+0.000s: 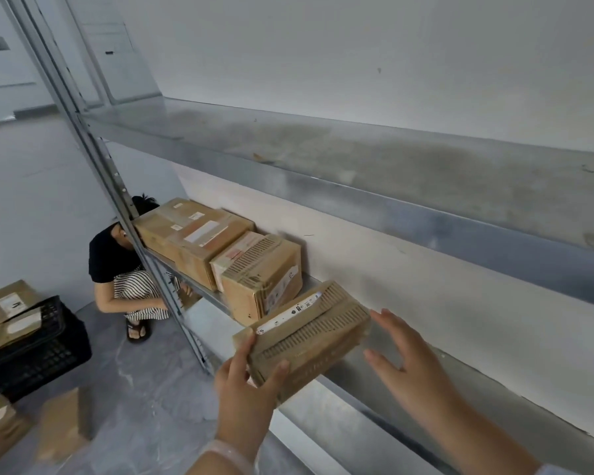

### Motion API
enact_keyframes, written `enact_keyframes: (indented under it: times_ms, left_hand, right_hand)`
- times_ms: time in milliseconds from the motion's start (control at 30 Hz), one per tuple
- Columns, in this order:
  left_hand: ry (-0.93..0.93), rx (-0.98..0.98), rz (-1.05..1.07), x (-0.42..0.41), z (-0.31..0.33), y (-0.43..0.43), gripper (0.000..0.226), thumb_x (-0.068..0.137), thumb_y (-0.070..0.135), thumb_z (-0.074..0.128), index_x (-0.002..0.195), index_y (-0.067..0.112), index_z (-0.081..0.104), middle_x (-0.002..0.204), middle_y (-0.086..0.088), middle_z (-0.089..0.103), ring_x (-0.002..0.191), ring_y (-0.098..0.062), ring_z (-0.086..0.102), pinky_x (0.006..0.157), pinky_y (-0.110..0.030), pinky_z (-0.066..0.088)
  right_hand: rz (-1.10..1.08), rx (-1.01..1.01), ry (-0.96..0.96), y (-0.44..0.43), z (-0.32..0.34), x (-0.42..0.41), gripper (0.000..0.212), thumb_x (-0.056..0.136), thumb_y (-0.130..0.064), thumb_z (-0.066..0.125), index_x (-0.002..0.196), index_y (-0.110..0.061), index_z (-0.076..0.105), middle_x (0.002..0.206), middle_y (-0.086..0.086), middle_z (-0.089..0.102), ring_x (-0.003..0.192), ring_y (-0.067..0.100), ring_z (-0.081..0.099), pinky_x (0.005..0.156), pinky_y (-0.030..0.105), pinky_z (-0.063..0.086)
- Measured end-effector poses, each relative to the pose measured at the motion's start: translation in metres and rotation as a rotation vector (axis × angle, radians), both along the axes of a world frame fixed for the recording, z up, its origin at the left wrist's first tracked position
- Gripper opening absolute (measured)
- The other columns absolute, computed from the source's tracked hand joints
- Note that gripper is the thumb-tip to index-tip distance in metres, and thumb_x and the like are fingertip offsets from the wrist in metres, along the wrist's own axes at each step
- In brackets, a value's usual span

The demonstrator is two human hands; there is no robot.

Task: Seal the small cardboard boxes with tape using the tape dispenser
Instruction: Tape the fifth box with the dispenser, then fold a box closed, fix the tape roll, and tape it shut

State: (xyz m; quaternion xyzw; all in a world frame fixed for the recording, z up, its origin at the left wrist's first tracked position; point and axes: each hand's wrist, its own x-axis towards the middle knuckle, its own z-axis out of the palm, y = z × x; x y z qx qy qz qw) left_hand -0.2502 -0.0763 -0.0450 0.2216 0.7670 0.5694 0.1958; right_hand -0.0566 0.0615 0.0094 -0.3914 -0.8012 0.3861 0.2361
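The left hand [244, 389] grips the box [309, 334] at its near left corner, with the thumb curled against the long front side and a finger running up the short end. A pale bracelet [227, 454] sits on that wrist. The box is slanted over the front edge of the lower shelf [323, 406], with a white label strip along its top and rows of dark dashes on its faces. I cannot tell if it rests on the shelf. The right hand [415, 365] is held flat with its fingers spread, holding nothing. Its fingertips are just beside the box's right end, and blur hides whether they touch.

At far left, a black crate [31, 358] stands on the floor with flat parcels [4, 303] piled on it. 2 brown cartons [62, 423] stand on the floor below it. Next, a person [117, 265] in a black top and striped skirt crouches by the rack. A slanted metal post [117, 200] crosses in front of them. Right of the post, a large carton [192, 238] with white labels sits on the lower shelf. A smaller carton [261, 275] touches its right side, and the held box is just beside that one. Above, the grey upper shelf [357, 159] runs off to the right along the white wall [357, 46].
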Motion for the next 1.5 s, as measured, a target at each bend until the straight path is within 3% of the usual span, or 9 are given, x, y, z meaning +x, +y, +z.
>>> enact_keyframes:
  times_ms: [267, 400, 500, 633, 800, 900, 1067, 1300, 1500]
  left_hand:
    - [-0.043, -0.132, -0.044, -0.008, -0.022, 0.045, 0.095, 0.070, 0.026, 0.087, 0.147, 0.041, 0.034, 0.146, -0.002, 0.016, 0.139, -0.023, 0.022, 0.112, -0.029, 0.023]
    - [0.066, -0.230, -0.201, -0.013, -0.035, 0.041, 0.108, 0.067, 0.039, 0.087, 0.147, 0.047, 0.016, 0.149, 0.008, -0.001, 0.132, -0.019, 0.026, 0.113, -0.041, 0.037]
    - [0.281, -0.367, -0.304, -0.024, -0.027, 0.032, 0.096, 0.071, 0.052, 0.080, 0.143, 0.053, 0.015, 0.152, 0.000, 0.001, 0.120, -0.009, 0.027, 0.112, -0.032, 0.031]
    - [0.832, -0.231, -0.573, -0.048, -0.007, 0.042, 0.074, 0.074, 0.068, 0.061, 0.141, 0.052, 0.032, 0.153, 0.006, 0.022, 0.136, -0.021, 0.034, 0.107, -0.042, 0.036]
    - [1.206, -0.607, -1.017, -0.070, 0.003, 0.083, 0.071, 0.086, 0.067, 0.047, 0.148, 0.040, 0.024, 0.162, 0.002, 0.016, 0.148, -0.027, 0.014, 0.120, -0.052, 0.014]
    - [1.236, -0.569, -1.028, -0.084, -0.002, 0.085, 0.051, 0.079, 0.055, 0.059, 0.125, 0.036, 0.049, 0.131, 0.001, 0.061, 0.120, -0.027, 0.054, 0.096, -0.053, 0.048]
    - [1.285, -0.456, -0.990, -0.092, -0.008, 0.086, 0.048, 0.066, 0.052, 0.072, 0.108, 0.032, 0.061, 0.108, 0.003, 0.070, 0.098, -0.025, 0.065, 0.074, -0.048, 0.058]
    - [1.347, -0.436, -1.016, -0.101, -0.002, 0.094, 0.055, 0.060, 0.066, 0.065, 0.105, 0.035, 0.069, 0.105, 0.004, 0.070, 0.091, -0.023, 0.067, 0.074, -0.044, 0.057]
    - [1.267, -0.055, -1.110, -0.034, 0.030, 0.106, 0.057, 0.082, 0.055, 0.065, 0.133, 0.030, 0.058, 0.132, 0.003, 0.060, 0.116, -0.023, 0.060, 0.101, -0.042, 0.044]
  right_hand:
    - [0.033, -0.038, -0.096, 0.043, -0.017, -0.032, 0.061, 0.091, -0.035, 0.064, 0.144, -0.044, 0.035, 0.146, -0.029, 0.023, 0.140, -0.007, 0.021, 0.118, 0.029, 0.027]
    - [0.038, -0.018, -0.154, 0.047, -0.022, -0.043, 0.063, 0.092, -0.036, 0.064, 0.145, -0.043, 0.032, 0.146, -0.024, 0.025, 0.143, -0.003, 0.019, 0.118, 0.023, 0.019]
    - [0.008, -0.041, -0.174, 0.046, -0.026, -0.047, 0.063, 0.092, -0.039, 0.063, 0.146, -0.044, 0.031, 0.152, -0.020, 0.025, 0.145, 0.000, 0.018, 0.120, 0.029, 0.021]
    - [-0.075, -0.056, -0.184, 0.038, -0.026, -0.053, 0.063, 0.093, -0.039, 0.062, 0.148, -0.043, 0.031, 0.156, -0.019, 0.023, 0.144, 0.001, 0.019, 0.120, 0.031, 0.023]
    - [-0.156, -0.044, -0.242, 0.020, -0.026, -0.060, 0.064, 0.094, -0.038, 0.061, 0.149, -0.039, 0.029, 0.159, -0.014, 0.020, 0.145, 0.003, 0.018, 0.118, 0.019, 0.013]
    - [-0.193, -0.048, -0.290, 0.009, -0.024, -0.059, 0.061, 0.095, -0.039, 0.058, 0.148, -0.040, 0.028, 0.159, -0.014, 0.019, 0.146, 0.004, 0.017, 0.113, 0.015, 0.009]
    - [-0.282, -0.061, -0.343, -0.015, -0.021, -0.043, 0.060, 0.097, -0.042, 0.053, 0.150, -0.040, 0.025, 0.159, -0.020, 0.015, 0.145, 0.001, 0.017, 0.117, 0.018, 0.014]
    - [-0.435, 0.102, -0.485, -0.070, -0.023, -0.007, 0.065, 0.088, -0.066, 0.034, 0.149, -0.044, 0.022, 0.154, -0.025, 0.010, 0.146, 0.002, 0.015, 0.111, 0.010, 0.004]
    - [-0.607, 0.246, -0.562, -0.103, -0.014, 0.041, 0.063, 0.091, -0.063, 0.036, 0.147, -0.035, 0.034, 0.155, -0.009, 0.034, 0.143, 0.013, 0.032, 0.111, 0.030, 0.027]
